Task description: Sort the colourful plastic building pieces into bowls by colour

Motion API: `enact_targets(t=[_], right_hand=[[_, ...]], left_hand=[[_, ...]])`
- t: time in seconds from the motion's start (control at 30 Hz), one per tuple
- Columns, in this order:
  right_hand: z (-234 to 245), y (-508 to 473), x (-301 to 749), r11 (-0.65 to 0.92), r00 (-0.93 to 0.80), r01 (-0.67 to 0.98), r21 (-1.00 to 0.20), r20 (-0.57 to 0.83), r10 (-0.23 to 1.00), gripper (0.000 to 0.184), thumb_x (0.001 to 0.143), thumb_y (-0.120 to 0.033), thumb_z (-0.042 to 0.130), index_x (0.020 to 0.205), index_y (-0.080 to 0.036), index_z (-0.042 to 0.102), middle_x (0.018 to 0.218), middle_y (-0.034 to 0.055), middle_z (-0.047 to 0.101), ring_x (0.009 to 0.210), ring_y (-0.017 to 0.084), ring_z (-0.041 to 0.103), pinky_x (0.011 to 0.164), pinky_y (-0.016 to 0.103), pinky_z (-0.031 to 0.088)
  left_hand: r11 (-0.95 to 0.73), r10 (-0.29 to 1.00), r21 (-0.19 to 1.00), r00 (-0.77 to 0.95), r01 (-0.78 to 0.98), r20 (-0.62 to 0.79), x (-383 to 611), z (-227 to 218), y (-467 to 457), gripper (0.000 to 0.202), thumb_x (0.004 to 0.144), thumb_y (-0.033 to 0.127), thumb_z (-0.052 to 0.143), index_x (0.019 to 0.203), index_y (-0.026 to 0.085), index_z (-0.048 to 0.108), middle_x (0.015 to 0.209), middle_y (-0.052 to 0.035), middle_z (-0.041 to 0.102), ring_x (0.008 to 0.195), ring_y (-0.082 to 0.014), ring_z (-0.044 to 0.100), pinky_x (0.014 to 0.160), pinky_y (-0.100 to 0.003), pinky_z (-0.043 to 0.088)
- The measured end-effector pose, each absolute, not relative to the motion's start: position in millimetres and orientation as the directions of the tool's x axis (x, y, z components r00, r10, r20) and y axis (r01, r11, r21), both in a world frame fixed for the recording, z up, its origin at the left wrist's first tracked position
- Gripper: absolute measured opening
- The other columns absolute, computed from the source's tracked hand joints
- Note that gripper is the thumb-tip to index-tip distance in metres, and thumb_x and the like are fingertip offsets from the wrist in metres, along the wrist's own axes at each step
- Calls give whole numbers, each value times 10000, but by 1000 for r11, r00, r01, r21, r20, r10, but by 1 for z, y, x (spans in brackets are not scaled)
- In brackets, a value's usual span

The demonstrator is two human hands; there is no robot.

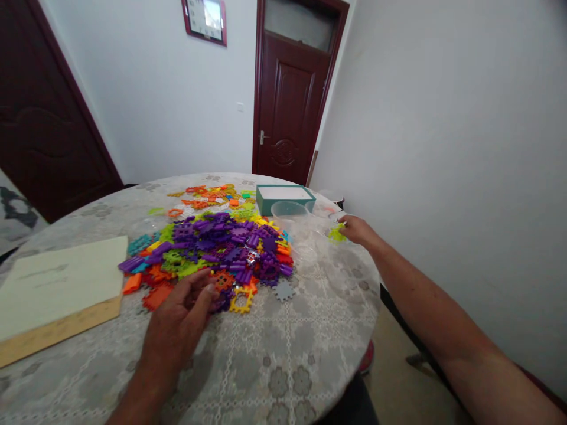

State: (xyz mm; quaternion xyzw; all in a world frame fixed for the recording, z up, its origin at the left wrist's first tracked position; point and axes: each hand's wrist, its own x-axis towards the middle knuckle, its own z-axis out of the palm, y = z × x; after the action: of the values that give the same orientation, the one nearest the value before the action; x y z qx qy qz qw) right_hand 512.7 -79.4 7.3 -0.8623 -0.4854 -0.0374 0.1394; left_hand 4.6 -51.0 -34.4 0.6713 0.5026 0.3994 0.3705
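At the near edge of a heap of plastic toy gears and connector pieces (208,236) rests my left hand (179,313). Its fingers are bent, with a gap between thumb and forefinger, beside an orange gear piece (222,280) and a yellow square piece (241,300). My right hand (358,230) reaches out over the table's right side, pinching a yellow-green gear piece (337,232). That piece is close to several clear plastic cups (290,213), whose outlines partly blend into the tablecloth. The heap is mostly purple, with lime, orange, yellow and red among it.
Behind the heap stands a green box (286,203) with a white inside. More orange and yellow pieces (208,195) spread at the back. On the left lie a pale sheet and a brown board (66,321). A grey gear (284,290) lies apart. The round table (257,354) has a patterned cloth.
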Motion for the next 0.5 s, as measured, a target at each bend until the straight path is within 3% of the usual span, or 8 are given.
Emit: enact_targets(t=[0.17, 0.5], right_hand=[[5, -78, 518, -481, 499, 865, -144, 145, 854, 384, 824, -191, 714, 1203, -190, 776, 1071, 85, 804, 912, 199, 729, 784, 253, 501], [7, -89, 514, -422, 431, 902, -88, 180, 884, 427, 810, -202, 647, 1215, -169, 777, 1201, 122, 786, 1010, 227, 739, 870, 284, 536]], left_hand=[[-200, 980, 888, 101, 415, 173, -3, -24, -49, 468, 884, 553, 627, 1224, 242, 704, 1057, -57, 807, 912, -245, 775, 832, -357, 630], [-257, 966, 894, 99, 367, 237, -4, -25, -51, 439, 888, 534, 642, 1167, 210, 740, 1050, -62, 805, 891, -236, 760, 809, -346, 611]])
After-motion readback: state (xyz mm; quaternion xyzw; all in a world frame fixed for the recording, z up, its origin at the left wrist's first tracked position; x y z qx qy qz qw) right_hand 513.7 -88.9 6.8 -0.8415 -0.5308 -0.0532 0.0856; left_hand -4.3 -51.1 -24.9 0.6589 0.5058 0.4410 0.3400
